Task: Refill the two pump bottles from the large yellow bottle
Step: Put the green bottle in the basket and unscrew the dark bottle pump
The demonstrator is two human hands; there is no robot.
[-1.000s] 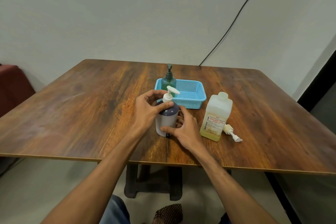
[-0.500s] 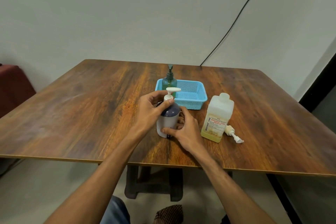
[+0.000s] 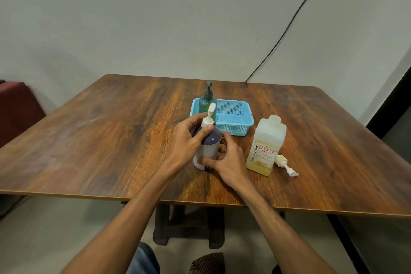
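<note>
A white and dark purple pump bottle [image 3: 209, 149] stands upright near the table's middle. My left hand [image 3: 185, 142] pinches its white pump collar [image 3: 206, 121], whose nozzle points away from me. My right hand [image 3: 226, 160] grips the lower body of the same bottle from the right. To the right stands the large yellow bottle [image 3: 265, 147], uncapped, with its own white pump [image 3: 285, 164] lying on the table beside it. A green pump bottle [image 3: 207, 100] stands in the left end of a blue basket [image 3: 235, 118].
The wooden table [image 3: 111, 135] stretches wide to the left and right of the bottles. A black cable [image 3: 287, 24] runs down the wall behind. A dark red seat [image 3: 17, 109] sits at the far left.
My left hand has turned the white pump head on the purple bottle, so its nozzle swung from pointing right to pointing away. My right hand has kept its grip on the body.
</note>
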